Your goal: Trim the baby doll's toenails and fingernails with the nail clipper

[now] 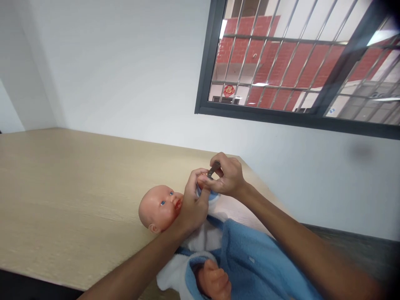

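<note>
A bald baby doll (158, 206) with blue eyes lies on its back on the table, dressed in a blue and white fleece outfit. My left hand (194, 203) is closed around the doll's far hand (201, 180), just above its blue-edged cuff. Pinched in my right hand (230, 176) is a dark metal nail clipper (214, 168), its end at the doll's fingers. Whether its jaws touch a fingertip is hidden by my fingers. The doll's other hand (215, 278) sticks out of a blue-trimmed sleeve near the bottom of the view.
The pale wooden table (71, 187) stretches left and meets a white wall (125, 75) behind. A dark-framed window (202, 83) with metal bars is at the upper right. The table's right edge runs beneath my right forearm, with a dark surface (350, 250) beyond it.
</note>
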The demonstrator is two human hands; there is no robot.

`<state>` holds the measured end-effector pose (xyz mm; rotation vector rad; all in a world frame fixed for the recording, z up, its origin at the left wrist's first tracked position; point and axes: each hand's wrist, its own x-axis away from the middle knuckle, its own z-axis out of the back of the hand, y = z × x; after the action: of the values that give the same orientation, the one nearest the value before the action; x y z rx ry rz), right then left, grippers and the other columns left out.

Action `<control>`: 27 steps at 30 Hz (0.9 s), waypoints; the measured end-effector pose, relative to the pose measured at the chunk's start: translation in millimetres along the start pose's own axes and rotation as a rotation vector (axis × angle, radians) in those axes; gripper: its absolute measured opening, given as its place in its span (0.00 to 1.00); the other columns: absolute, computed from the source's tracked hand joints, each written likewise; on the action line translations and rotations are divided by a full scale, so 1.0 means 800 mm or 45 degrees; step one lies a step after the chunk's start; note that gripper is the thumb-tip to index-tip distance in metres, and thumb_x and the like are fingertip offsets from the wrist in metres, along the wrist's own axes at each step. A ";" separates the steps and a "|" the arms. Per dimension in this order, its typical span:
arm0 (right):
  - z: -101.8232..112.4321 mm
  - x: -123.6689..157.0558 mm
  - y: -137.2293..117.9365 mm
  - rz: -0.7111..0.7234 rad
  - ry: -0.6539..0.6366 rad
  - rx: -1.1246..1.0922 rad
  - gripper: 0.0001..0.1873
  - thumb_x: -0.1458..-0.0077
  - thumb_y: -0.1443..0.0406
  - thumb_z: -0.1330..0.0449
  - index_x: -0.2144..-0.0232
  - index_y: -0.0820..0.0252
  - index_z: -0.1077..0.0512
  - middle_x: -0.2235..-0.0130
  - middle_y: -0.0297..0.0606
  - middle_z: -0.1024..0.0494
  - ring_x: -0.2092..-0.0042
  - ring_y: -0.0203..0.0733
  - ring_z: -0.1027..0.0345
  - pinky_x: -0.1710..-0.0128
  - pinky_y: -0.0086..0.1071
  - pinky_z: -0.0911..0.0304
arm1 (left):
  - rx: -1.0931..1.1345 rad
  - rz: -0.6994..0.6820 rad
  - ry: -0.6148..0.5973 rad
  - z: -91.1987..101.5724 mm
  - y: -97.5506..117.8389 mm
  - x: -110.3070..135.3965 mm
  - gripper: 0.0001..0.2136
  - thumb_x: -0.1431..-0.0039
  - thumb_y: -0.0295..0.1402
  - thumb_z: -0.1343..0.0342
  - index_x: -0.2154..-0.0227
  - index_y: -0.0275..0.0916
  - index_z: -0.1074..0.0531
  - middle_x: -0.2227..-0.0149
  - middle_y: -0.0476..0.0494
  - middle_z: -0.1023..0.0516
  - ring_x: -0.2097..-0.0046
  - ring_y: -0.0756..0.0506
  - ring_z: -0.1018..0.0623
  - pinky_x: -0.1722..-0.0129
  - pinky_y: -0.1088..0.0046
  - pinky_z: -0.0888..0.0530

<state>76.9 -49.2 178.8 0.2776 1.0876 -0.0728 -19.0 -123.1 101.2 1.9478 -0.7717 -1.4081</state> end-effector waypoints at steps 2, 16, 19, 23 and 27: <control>0.000 -0.001 0.000 -0.007 -0.024 0.000 0.17 0.45 0.53 0.40 0.72 0.56 0.42 0.82 0.24 0.38 0.84 0.29 0.52 0.81 0.25 0.51 | 0.019 0.009 0.000 0.000 0.001 0.000 0.11 0.33 0.38 0.49 0.51 0.42 0.36 0.50 0.42 0.31 0.47 0.45 0.31 0.47 0.70 0.34; 0.000 0.000 -0.003 -0.313 -0.067 -0.276 0.16 0.47 0.57 0.36 0.71 0.56 0.41 0.84 0.19 0.47 0.83 0.29 0.54 0.81 0.25 0.53 | 0.103 0.137 -0.044 -0.002 0.005 -0.001 0.09 0.35 0.34 0.49 0.53 0.44 0.34 0.53 0.45 0.29 0.52 0.46 0.30 0.50 0.72 0.34; -0.001 -0.002 -0.005 -0.392 -0.031 -0.314 0.16 0.47 0.58 0.36 0.72 0.56 0.41 0.84 0.20 0.46 0.83 0.29 0.56 0.81 0.26 0.55 | 0.141 0.175 -0.031 -0.002 0.004 0.000 0.12 0.37 0.30 0.49 0.51 0.44 0.34 0.51 0.45 0.29 0.50 0.45 0.30 0.47 0.70 0.34; -0.001 -0.005 -0.006 -0.458 -0.015 -0.351 0.16 0.48 0.59 0.36 0.73 0.56 0.40 0.84 0.20 0.47 0.82 0.29 0.56 0.81 0.26 0.55 | 0.135 0.174 -0.001 -0.004 0.000 0.000 0.14 0.39 0.28 0.50 0.51 0.44 0.33 0.53 0.45 0.27 0.53 0.45 0.28 0.52 0.70 0.31; -0.002 -0.007 -0.006 -0.560 -0.070 -0.438 0.17 0.48 0.57 0.36 0.74 0.56 0.41 0.82 0.22 0.45 0.81 0.30 0.54 0.81 0.26 0.55 | 0.113 0.130 0.000 -0.005 0.000 -0.001 0.13 0.39 0.27 0.51 0.52 0.44 0.32 0.55 0.47 0.27 0.54 0.46 0.28 0.53 0.72 0.32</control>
<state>71.7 -54.0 182.2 -0.2748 1.0712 -0.2808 -15.2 -121.4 102.7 1.9456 -0.9349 -1.3331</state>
